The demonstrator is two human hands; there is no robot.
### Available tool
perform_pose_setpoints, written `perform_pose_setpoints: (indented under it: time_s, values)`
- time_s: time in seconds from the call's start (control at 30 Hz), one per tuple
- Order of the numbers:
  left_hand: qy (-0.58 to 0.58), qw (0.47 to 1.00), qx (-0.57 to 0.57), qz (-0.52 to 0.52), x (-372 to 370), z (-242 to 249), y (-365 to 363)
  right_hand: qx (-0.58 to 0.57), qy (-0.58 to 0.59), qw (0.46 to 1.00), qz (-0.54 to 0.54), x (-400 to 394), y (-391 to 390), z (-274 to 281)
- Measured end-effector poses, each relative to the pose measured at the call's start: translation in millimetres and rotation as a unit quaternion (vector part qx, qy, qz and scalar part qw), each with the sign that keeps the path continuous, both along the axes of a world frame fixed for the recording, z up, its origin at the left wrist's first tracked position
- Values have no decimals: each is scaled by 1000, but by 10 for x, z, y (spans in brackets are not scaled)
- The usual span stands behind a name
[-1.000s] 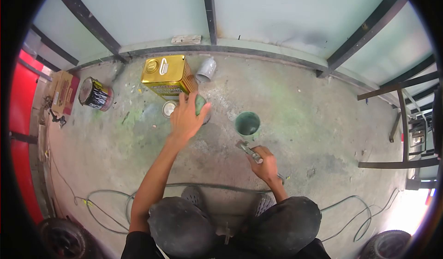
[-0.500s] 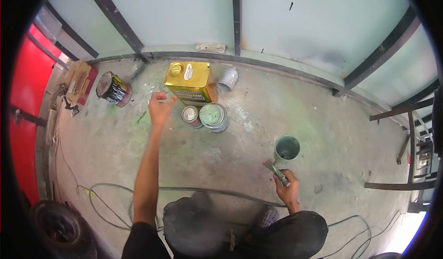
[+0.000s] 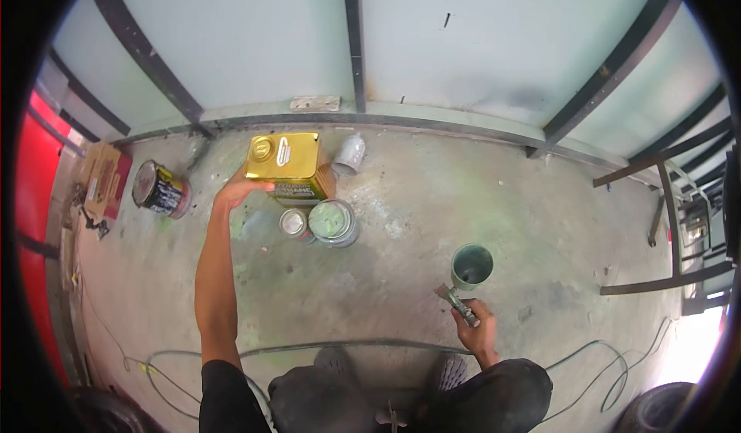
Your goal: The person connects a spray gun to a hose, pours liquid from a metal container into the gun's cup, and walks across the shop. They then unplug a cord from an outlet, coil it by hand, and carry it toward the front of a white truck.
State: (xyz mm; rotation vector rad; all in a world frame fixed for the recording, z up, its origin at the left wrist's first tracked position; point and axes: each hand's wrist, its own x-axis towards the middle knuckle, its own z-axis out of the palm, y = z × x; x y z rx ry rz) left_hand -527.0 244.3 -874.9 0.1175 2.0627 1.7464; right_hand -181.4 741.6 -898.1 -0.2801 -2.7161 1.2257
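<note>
My left hand (image 3: pixel 242 189) grips a gold rectangular metal can (image 3: pixel 290 157) at its left side, thumb across the front face and the other fingers partly hidden. In front of that can stand a small round tin (image 3: pixel 294 223) and a larger round can (image 3: pixel 332 221) with pale green paint on its lid. My right hand (image 3: pixel 480 331) is closed around a short paint-crusted tool (image 3: pixel 461 306) with a flat brownish end pointing up and left. Just beyond the tool stands a green cup (image 3: pixel 472 265) with its open top facing me.
A grey cup (image 3: pixel 350 153) lies tipped beside the gold can. At left are a dark-labelled paint can (image 3: pixel 161 189) and a cardboard box (image 3: pixel 106 180). A hose (image 3: pixel 347 345) crosses the floor near my feet. Metal frames (image 3: pixel 665 287) stand at right.
My left hand has moved from open air beside the gold can onto its left side and grips it. The view has shifted; my right hand still holds the tool by the green cup.
</note>
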Motion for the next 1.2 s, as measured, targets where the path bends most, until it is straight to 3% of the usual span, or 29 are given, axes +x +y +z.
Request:
perform_pose_setpoints:
  time_s: [0.3, 0.4, 0.5, 0.7, 0.93, 1.0, 1.2]
  values:
    - [76, 996, -30, 33, 19, 233, 292, 27, -21, 999, 11, -87, -126, 8]
    - [177, 979, -74, 65, 79, 328, 449, 33, -27, 999, 11, -119, -200, 86]
    - [182, 970, -119, 109, 83, 434, 678, 35, -10, 999, 13, -104, -231, 94]
    - [306, 921, -177, 165, 9, 641, 757, 11, 14, 1000, 12, 15, -156, 245]
    - [394, 899, -176, 74, 503, 1937, 912, -7, 45, 999, 16, 144, -16, 188]
    - [368, 916, -147, 65, 716, 2254, 986, -15, 58, 998, 19, 143, -3, 212]
    - [329, 934, -123, -67, 1351, 2705, 1229, -10, 79, 995, 60, 115, 62, 204]
